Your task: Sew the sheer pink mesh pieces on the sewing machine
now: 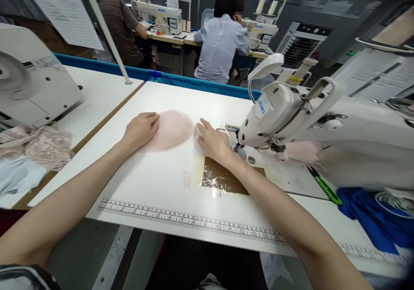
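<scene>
A thin, pale pink piece of fabric (171, 130) with a rounded outline lies flat on the white sewing table. My left hand (142, 130) rests on its left edge, fingers lying together over the cloth. Just off the fabric's right tip is my right hand (214, 143), its index finger and thumb apart; whether they touch the tip I cannot tell. To the right of that hand stands a white sewing machine (291, 113), its needle area close to my wrist. Below my right hand a brown patch (223, 178) under clear, shiny film is fixed to the tabletop.
Green-handled thread snips (325, 186) and blue cloth (371, 216) lie at right. More pink fabric (300, 150) sits behind the needle. A printed ruler (187, 219) runs along the front edge. Lace bundles (42, 147) lie far left. Two people sit at machines beyond the blue cloth edging (181, 83).
</scene>
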`<state>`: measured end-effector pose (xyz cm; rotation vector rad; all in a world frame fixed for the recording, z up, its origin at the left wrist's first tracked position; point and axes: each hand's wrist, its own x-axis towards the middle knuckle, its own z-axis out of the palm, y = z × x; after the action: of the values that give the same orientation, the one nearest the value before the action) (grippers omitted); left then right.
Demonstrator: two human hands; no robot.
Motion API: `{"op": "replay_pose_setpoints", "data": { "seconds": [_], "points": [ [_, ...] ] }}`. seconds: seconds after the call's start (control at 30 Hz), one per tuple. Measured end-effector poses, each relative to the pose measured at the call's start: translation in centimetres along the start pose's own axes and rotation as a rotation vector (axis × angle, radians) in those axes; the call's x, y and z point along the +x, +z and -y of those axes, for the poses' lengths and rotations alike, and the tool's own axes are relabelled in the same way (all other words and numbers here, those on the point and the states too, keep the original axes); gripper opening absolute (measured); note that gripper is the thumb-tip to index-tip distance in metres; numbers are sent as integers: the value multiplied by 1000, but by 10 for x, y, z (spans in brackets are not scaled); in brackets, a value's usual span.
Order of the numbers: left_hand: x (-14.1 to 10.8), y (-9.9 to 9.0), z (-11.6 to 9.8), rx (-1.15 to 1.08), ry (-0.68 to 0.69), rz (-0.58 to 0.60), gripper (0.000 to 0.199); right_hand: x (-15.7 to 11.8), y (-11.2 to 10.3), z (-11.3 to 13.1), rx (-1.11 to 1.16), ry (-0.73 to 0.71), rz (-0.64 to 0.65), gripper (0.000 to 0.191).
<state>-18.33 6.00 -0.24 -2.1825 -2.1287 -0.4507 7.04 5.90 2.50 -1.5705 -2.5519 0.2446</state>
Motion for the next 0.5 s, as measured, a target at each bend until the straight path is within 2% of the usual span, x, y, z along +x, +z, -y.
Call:
{"op": "replay_pose_setpoints", "data": {
  "seconds": [0.17, 0.23, 0.3, 0.4, 0.5],
  "points": [
    [-1, 0, 3, 3, -10, 4, 52, -68, -7, -13, -102, -121, -58, 45],
    [0, 1, 5, -3, -2, 9, 54, -98, -7, -25, -72, -170, -91, 42],
    [2, 2, 7, -12, 8, 3, 57, -126, -7, -42, -4, -189, -178, 38],
    [5, 7, 12, 20, 32, 6, 61, -156, -12, -79, 27, -122, -293, 31],
    [9, 13, 20, 41, 74, 9, 62, -171, -28, -124, -103, 76, -353, 32]
  ]
}}
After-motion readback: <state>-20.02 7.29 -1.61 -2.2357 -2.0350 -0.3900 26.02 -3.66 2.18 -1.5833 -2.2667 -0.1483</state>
